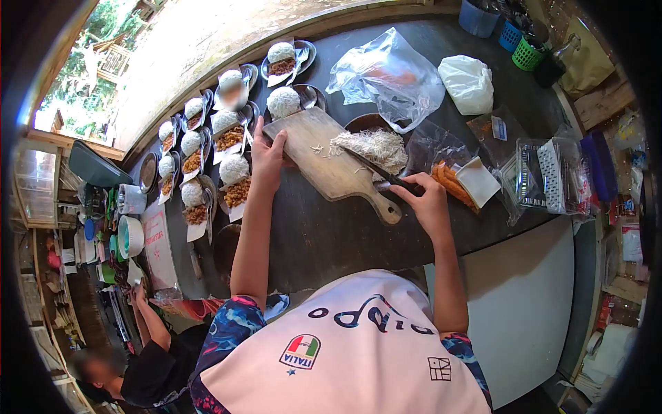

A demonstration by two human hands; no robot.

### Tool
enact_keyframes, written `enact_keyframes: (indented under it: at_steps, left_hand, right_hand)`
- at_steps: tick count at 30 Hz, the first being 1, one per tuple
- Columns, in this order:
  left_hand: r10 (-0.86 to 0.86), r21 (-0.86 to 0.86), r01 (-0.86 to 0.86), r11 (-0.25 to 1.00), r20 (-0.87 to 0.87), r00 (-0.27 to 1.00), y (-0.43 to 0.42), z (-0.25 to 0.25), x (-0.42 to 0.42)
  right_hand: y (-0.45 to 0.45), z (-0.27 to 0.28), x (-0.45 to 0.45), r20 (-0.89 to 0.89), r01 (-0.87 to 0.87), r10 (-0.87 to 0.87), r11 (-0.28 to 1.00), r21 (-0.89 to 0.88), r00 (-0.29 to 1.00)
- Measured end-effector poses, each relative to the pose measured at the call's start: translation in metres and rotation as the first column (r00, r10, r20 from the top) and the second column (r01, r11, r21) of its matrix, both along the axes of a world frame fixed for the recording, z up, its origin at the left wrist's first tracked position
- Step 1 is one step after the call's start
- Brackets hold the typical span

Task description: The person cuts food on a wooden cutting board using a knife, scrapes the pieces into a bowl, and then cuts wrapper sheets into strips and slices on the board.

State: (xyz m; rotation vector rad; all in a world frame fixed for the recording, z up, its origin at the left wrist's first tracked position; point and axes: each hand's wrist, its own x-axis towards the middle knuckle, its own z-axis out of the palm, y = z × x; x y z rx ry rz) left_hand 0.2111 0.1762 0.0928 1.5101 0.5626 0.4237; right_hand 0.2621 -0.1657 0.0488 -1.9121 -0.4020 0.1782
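Note:
My left hand (pixel 267 157) grips the far left edge of a wooden cutting board (pixel 321 148), which is tilted over the dark table. In my right hand (pixel 422 200) is the black handle of a knife (pixel 372 165), its blade lying across the board's right edge. Shredded white food (pixel 379 148) is heaped in a dark bowl (pixel 369 122) beside the board, and a few shreds stick to the board. Just behind the board sits a plate with a mound of white rice (pixel 283 102) and a spoon.
Several plates with rice (pixel 234 169) and brown food stand at the left. Clear plastic bags (pixel 389 76), a white bag (pixel 466 84), orange food (pixel 455 185) and plastic containers (pixel 552 172) lie at the right. Another person (pixel 158 359) is at the lower left.

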Motion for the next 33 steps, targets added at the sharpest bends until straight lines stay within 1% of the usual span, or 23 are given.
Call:
enact_keyframes:
  at_steps: [2, 5, 8, 11, 13, 14, 15, 18, 22, 26, 29, 32, 33]
  left_hand:
    - [-0.011, 0.009, 0.011, 1.0, 0.002, 1.0, 0.003, 0.0, 0.005]
    - [-0.017, 0.036, 0.018, 0.999, -0.029, 0.999, 0.004, 0.006, 0.009]
    - [-0.03, 0.062, 0.034, 0.997, -0.069, 0.997, 0.0, 0.014, 0.012]
    - [-0.043, 0.115, 0.054, 0.992, -0.094, 0.995, 0.002, 0.021, 0.018]
    - [-0.054, 0.132, 0.068, 0.989, -0.107, 0.993, 0.003, 0.022, 0.024]
    - [-0.063, 0.131, 0.074, 0.989, -0.082, 0.995, 0.003, 0.023, 0.026]
    - [-0.068, 0.146, 0.081, 0.986, -0.087, 0.994, 0.001, 0.026, 0.027]
    - [-0.087, 0.172, 0.101, 0.98, -0.091, 0.992, 0.0, 0.03, 0.031]
    - [-0.108, 0.169, 0.122, 0.978, -0.092, 0.99, 0.005, 0.026, 0.035]
    - [-0.112, 0.19, 0.135, 0.972, -0.127, 0.986, 0.004, 0.033, 0.039]
    - [-0.14, 0.167, 0.162, 0.973, -0.136, 0.981, 0.01, 0.034, 0.044]
    - [-0.143, 0.153, 0.164, 0.975, -0.14, 0.98, 0.012, 0.034, 0.049]
    - [-0.153, 0.153, 0.175, 0.973, -0.144, 0.978, 0.014, 0.034, 0.051]
  right_hand:
    - [-0.001, 0.002, -0.001, 0.002, 0.037, -0.037, 0.999, -0.036, 0.999]
    - [0.001, 0.01, -0.012, -0.003, 0.065, -0.065, 0.997, -0.036, 0.998]
    - [0.012, 0.023, -0.03, 0.06, 0.047, -0.05, 0.998, 0.048, 0.997]
    - [0.027, 0.043, -0.045, -0.001, -0.042, 0.043, 0.989, 0.144, 0.999]
    - [0.039, 0.042, -0.047, 0.027, -0.071, 0.068, 0.982, 0.178, 0.997]
    - [0.043, 0.043, -0.045, 0.032, -0.083, 0.078, 0.98, 0.182, 0.996]
    - [0.045, 0.042, -0.043, 0.039, -0.092, 0.086, 0.979, 0.185, 0.996]
    - [0.052, 0.02, -0.031, 0.101, -0.026, 0.013, 0.991, 0.135, 0.995]
    - [0.042, -0.001, -0.02, 0.041, 0.042, -0.044, 0.998, 0.047, 0.998]
    - [0.028, -0.009, -0.015, 0.001, 0.118, -0.118, 0.993, 0.028, 0.993]
    - [0.025, 0.014, -0.025, -0.017, 0.128, -0.127, 0.991, 0.027, 0.992]
    - [0.029, 0.028, -0.042, 0.015, 0.017, -0.019, 0.994, 0.112, 1.0]
    - [0.03, 0.027, -0.043, -0.002, 0.021, -0.021, 0.995, 0.102, 1.0]
